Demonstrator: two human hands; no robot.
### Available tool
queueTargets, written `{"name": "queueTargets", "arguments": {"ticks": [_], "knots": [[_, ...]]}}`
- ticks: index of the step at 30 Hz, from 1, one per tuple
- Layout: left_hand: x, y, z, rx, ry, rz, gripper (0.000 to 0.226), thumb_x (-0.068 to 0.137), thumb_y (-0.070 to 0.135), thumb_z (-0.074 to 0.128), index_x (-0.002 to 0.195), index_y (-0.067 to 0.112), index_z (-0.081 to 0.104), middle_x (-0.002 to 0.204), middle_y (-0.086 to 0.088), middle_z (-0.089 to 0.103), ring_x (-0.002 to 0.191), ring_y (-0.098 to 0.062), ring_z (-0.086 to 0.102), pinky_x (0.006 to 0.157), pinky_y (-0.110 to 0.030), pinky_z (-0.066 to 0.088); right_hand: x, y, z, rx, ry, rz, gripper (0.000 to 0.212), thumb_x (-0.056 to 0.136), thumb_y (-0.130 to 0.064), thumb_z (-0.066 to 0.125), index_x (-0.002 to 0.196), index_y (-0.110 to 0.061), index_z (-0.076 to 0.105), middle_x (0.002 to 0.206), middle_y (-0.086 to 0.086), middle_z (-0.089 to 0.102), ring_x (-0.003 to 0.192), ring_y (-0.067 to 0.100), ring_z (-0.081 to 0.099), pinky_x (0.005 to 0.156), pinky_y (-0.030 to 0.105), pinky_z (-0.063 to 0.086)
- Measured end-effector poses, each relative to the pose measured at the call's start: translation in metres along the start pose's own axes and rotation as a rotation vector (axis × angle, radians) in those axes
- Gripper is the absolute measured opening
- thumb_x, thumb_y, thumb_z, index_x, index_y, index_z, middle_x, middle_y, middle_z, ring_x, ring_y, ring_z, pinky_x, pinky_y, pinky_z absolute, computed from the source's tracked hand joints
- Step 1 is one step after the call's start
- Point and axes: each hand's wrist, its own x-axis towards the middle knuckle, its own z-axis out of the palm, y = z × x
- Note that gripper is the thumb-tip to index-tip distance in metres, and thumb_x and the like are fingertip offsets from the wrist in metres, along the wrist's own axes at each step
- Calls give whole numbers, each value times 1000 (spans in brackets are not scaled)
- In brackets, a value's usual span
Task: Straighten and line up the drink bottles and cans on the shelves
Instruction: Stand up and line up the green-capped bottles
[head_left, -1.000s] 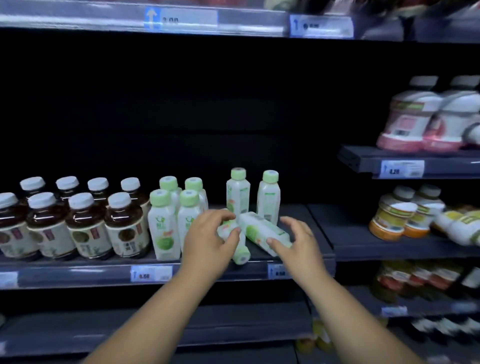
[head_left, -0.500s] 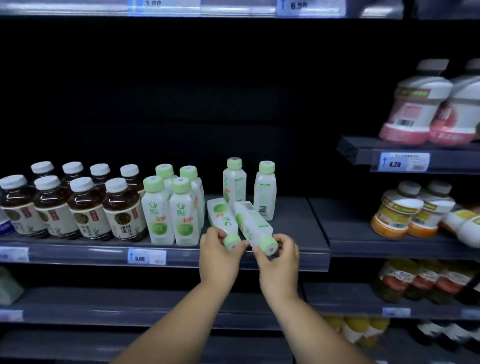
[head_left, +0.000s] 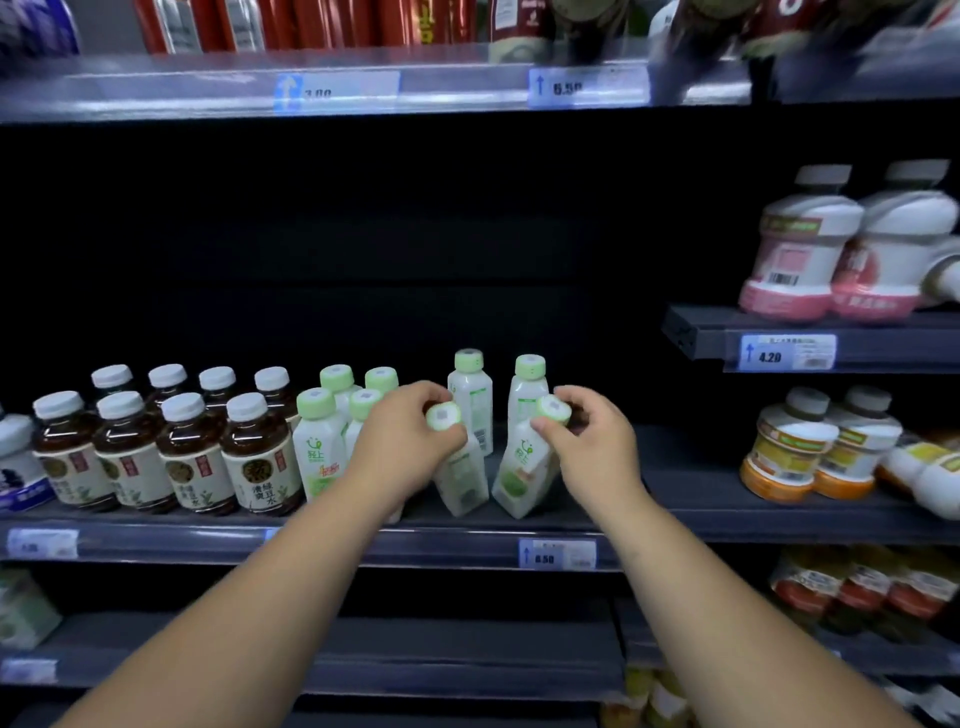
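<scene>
Two white bottles with green caps stand tilted near the front of the dark middle shelf (head_left: 691, 514). My left hand (head_left: 402, 441) grips the left bottle (head_left: 462, 480) by its cap and neck. My right hand (head_left: 597, 441) pinches the cap of the right bottle (head_left: 522, 470), whose top leans right. Behind them two more green-capped bottles (head_left: 471, 395) stand upright. To the left, several of the same bottles (head_left: 318, 447) stand in a block, partly hidden by my left hand.
Brown tea bottles with white caps (head_left: 260, 457) fill the shelf's left part. On the right unit stand pink-based jugs (head_left: 800, 260) above and orange-based bottles (head_left: 789, 452) below, some lying over. A price tag (head_left: 557, 553) sits on the shelf edge. Red packs line the top shelf.
Both bottles lay flat with caps toward me; now they are raised to a tilted stand on their bases. My hands moved up with the caps.
</scene>
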Motion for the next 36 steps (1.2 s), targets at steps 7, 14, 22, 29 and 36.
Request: {"name": "queueTargets", "arguments": {"ticks": [7, 14, 22, 29, 36], "knots": [[58, 12, -14, 170, -459, 125, 40, 79, 30, 80, 117, 35, 67, 119, 10, 63, 113, -6, 57, 96, -27, 47, 44, -21, -17, -228, -351, 28, 28, 84, -25, 78, 109, -29, 69, 109, -9, 66, 99, 12, 65, 86, 37, 57], [84, 8, -22, 243, -605, 198, 42, 82, 19, 78, 119, 31, 65, 121, 13, 61, 114, -4, 57, 99, -28, 49, 49, -19, -8, -215, -398, 33, 18, 88, -21, 73, 102, -30, 65, 112, -9, 63, 104, 16, 64, 90, 41, 56], [100, -5, -51, 225, -747, 238, 40, 84, 10, 76, 120, 26, 67, 109, 20, 63, 104, 5, 57, 84, -8, 41, 43, -37, 19, -42, -541, 116, 13, 91, -12, 70, 101, -20, 65, 113, -1, 64, 95, 15, 67, 69, 27, 55], [109, -19, -63, 289, -756, 289, 39, 82, 17, 78, 116, 31, 67, 111, 17, 66, 104, 3, 59, 90, -19, 45, 43, -43, 44, -96, -579, 92, 16, 90, -18, 72, 98, -29, 65, 109, -3, 66, 97, 16, 66, 69, 29, 54], [121, -22, -60, 181, -672, 303, 34, 78, 29, 82, 110, 32, 69, 108, 15, 69, 102, 2, 62, 93, -23, 51, 60, -48, 31, -23, -622, 133, 18, 86, -21, 77, 104, -23, 74, 102, -5, 71, 89, 6, 64, 74, 27, 49]]}}
